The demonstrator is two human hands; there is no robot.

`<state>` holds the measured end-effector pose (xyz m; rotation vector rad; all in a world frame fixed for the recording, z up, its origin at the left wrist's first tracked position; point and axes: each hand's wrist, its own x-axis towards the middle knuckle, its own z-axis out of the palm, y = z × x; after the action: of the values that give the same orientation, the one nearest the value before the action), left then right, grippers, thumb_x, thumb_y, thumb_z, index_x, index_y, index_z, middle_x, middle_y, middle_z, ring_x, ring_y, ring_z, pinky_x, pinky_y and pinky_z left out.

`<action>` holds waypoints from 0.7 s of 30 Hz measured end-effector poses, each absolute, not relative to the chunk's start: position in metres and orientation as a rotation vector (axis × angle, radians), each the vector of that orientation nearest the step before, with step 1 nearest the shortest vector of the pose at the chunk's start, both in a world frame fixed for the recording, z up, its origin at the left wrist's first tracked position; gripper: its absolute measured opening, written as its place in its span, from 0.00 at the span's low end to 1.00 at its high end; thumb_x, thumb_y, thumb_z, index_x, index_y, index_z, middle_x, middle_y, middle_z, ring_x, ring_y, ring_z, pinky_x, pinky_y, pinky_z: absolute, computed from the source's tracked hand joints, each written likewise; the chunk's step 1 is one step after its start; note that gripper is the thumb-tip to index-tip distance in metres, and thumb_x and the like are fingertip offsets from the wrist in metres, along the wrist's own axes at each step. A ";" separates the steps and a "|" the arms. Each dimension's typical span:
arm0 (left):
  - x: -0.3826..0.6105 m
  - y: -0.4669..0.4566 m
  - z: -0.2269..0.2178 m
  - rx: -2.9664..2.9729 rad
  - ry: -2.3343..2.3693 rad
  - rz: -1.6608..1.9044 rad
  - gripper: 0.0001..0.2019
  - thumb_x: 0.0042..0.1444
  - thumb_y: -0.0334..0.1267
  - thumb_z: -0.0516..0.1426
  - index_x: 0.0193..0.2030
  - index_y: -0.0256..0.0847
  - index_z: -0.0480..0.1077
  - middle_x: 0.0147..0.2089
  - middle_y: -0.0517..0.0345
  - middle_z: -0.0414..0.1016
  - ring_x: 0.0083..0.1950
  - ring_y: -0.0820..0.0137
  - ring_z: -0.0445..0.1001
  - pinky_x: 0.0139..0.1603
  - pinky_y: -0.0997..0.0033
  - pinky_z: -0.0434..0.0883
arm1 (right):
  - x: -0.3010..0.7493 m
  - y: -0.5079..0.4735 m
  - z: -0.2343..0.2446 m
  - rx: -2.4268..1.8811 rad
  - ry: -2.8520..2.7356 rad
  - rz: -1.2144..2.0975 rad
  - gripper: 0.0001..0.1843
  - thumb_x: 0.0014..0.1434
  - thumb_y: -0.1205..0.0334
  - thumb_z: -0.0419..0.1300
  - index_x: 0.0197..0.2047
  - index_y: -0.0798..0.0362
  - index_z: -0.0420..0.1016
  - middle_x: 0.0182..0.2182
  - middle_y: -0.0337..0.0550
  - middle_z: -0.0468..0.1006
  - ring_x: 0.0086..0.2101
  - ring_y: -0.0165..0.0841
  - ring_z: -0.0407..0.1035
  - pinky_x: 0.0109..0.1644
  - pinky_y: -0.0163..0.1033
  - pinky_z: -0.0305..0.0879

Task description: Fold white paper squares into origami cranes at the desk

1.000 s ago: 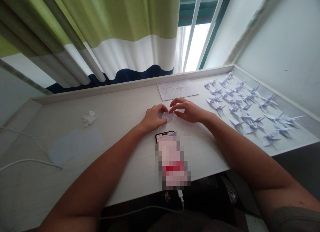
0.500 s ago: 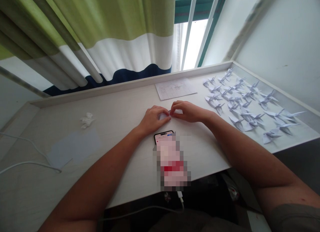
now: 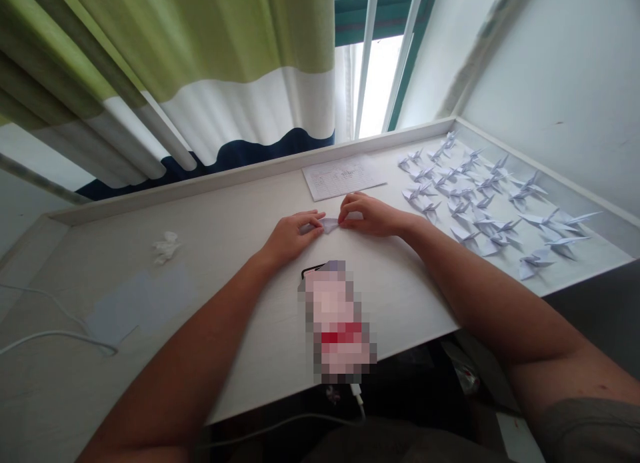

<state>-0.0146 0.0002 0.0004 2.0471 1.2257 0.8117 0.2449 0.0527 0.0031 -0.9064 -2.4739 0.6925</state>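
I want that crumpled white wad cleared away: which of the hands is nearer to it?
Left. The left hand is to the right of the wad, apart from it; the right hand is farther right.

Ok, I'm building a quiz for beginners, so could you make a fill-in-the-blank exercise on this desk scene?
1. The left hand and right hand both touch a small, white, folded piece of ____.
2. The folded birds sit toward the ____ end of the desk, as the person sees it.
3. On the curtain, white lies between green and ____.

Missing words: paper; right; blue.
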 end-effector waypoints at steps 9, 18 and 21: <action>-0.022 0.004 -0.003 2.009 1.199 0.875 0.10 0.59 0.46 0.67 0.44 0.46 0.82 0.56 0.50 0.86 0.65 0.56 0.79 0.73 0.50 0.70 | 0.247 0.054 0.004 -0.904 -2.427 0.726 0.06 0.63 0.62 0.66 0.39 0.49 0.87 0.44 0.48 0.80 0.46 0.42 0.73 0.58 0.49 0.67; -0.021 0.003 0.001 2.122 1.196 0.877 0.07 0.60 0.44 0.66 0.40 0.45 0.83 0.54 0.50 0.86 0.59 0.58 0.82 0.67 0.51 0.74 | 0.240 0.053 -0.001 -1.007 -2.348 0.698 0.10 0.64 0.55 0.68 0.35 0.51 0.84 0.41 0.49 0.80 0.46 0.43 0.72 0.55 0.47 0.67; -0.021 0.004 0.000 2.126 1.172 0.896 0.08 0.60 0.43 0.66 0.43 0.45 0.83 0.54 0.50 0.86 0.58 0.58 0.82 0.67 0.51 0.74 | 0.237 0.053 -0.004 -1.030 -2.348 0.650 0.10 0.64 0.55 0.68 0.34 0.52 0.81 0.41 0.49 0.79 0.46 0.44 0.71 0.52 0.47 0.67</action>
<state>-0.0209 0.0037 0.0001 2.1261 1.1717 0.8958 0.2369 0.0526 -0.0044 -1.0296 -2.3485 0.6500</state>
